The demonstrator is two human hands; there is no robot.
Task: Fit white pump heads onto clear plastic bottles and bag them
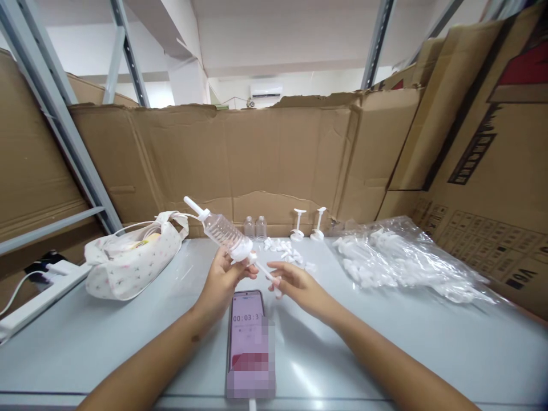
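A large clear plastic syringe (222, 231) with a ridged barrel and a long white nozzle tilts up to the left above the table. My left hand (226, 268) is closed around its lower end, by the white collar. From there a white plunger (263, 269) slants down to the right. The fingers of my right hand (291, 282) are closed on the plunger's outer end; its handle is partly hidden by them. Behind my hands lie several small white plastic pieces (282, 248). Two clear barrels (261, 227) and two white plungers (298, 224) stand upright at the back.
A phone (248, 342) showing a running timer lies in front of me, cable attached. To the left are a floral fabric bag (124, 262) and a power strip (47, 294). A clear bag of white parts (398, 260) lies right. Cardboard (257, 154) walls the back.
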